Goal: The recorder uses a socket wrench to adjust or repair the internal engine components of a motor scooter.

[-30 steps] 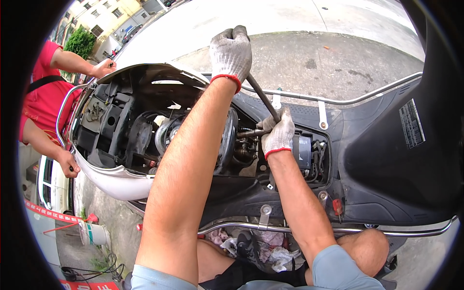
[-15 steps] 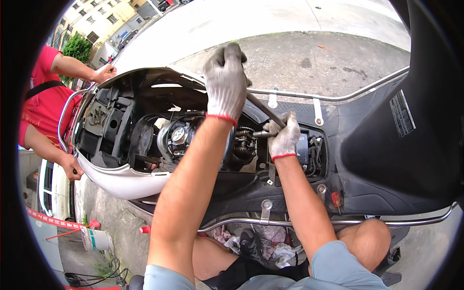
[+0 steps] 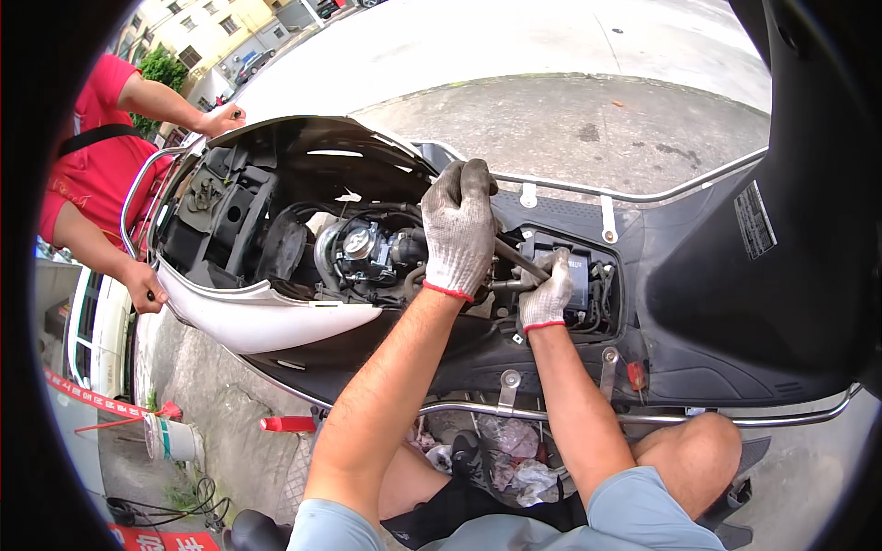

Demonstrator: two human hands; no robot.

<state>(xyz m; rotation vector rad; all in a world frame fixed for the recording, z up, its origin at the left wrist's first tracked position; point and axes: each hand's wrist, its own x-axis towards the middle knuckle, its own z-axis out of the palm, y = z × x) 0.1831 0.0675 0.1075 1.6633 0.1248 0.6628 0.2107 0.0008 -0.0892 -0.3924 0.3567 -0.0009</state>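
Note:
A scooter [image 3: 432, 367] with its seat area opened up lies across the view, its engine [image 3: 360, 244] exposed. In a grey-white knit glove with a dark palm, my left hand [image 3: 459, 225] is closed around the upper end of a socket wrench [image 3: 522, 261]. The wrench's metal handle slants down to the right from that fist. At its lower end, my gloved right hand [image 3: 548, 292] wraps around the wrench's head, beside the battery [image 3: 577, 280]. A short socket piece [image 3: 505, 286] points left from there towards the engine; where it ends is hidden behind my left hand and wrist.
A co-worker in a red shirt [image 3: 106, 156] grips the rear of the scooter with both hands. A screwdriver with a red handle [image 3: 637, 375] rests on the footboard. Below are a white bucket [image 3: 175, 437], a black cable [image 3: 175, 505] and crumpled rags [image 3: 519, 459]. Metal side rails [image 3: 735, 421] edge the scooter.
My left hand has swung downward and to the right with the wrench handle. My right hand keeps its hold at the wrench's head. The whole view has shifted slightly.

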